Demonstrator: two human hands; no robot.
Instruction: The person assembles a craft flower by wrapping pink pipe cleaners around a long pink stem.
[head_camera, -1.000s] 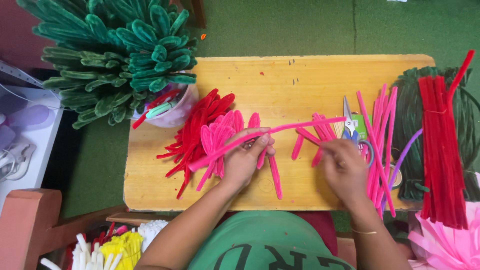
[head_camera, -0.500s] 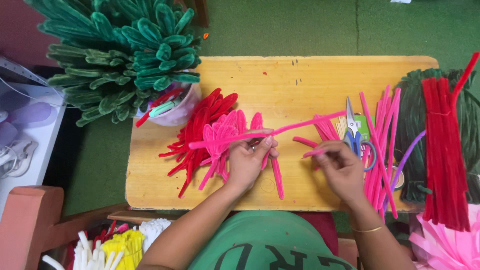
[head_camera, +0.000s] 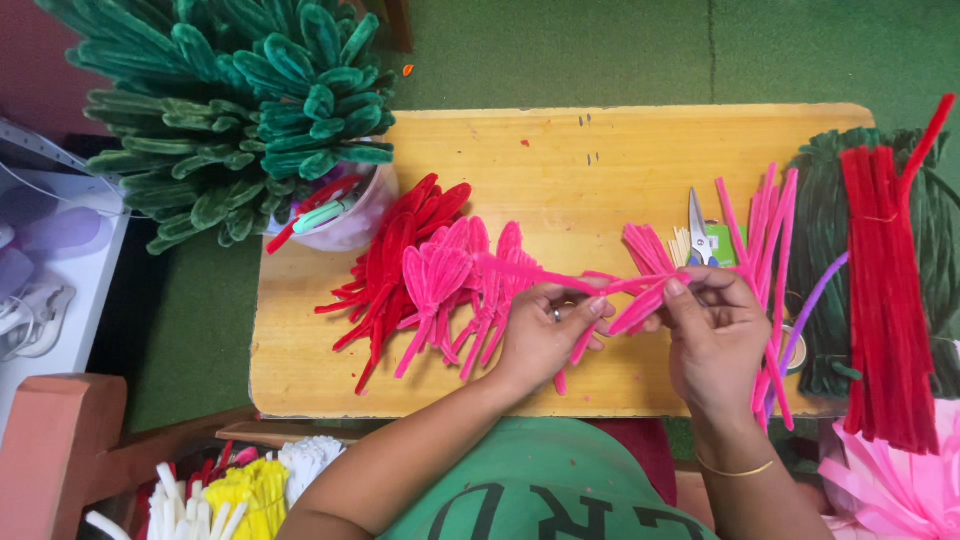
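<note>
A green stem bush (head_camera: 230, 110) stood at the far left beside a cup (head_camera: 345, 225) on the wooden surface (head_camera: 560, 170). Red loops (head_camera: 390, 260) and pink loops (head_camera: 450, 280) lay fanned out next to it. The left hand (head_camera: 545, 335), fingers pressed together, pinched a pink stem (head_camera: 530, 272) that ran leftward over the loops. The right hand (head_camera: 715, 335) pinched the same stem's near end, just above the surface. Scissors (head_camera: 698, 232) and loose pink stems (head_camera: 770, 230) lay beyond it, with a purple stem (head_camera: 815, 295), then red stems (head_camera: 880, 290) over dark green stems (head_camera: 825, 220) at the far right.
</note>
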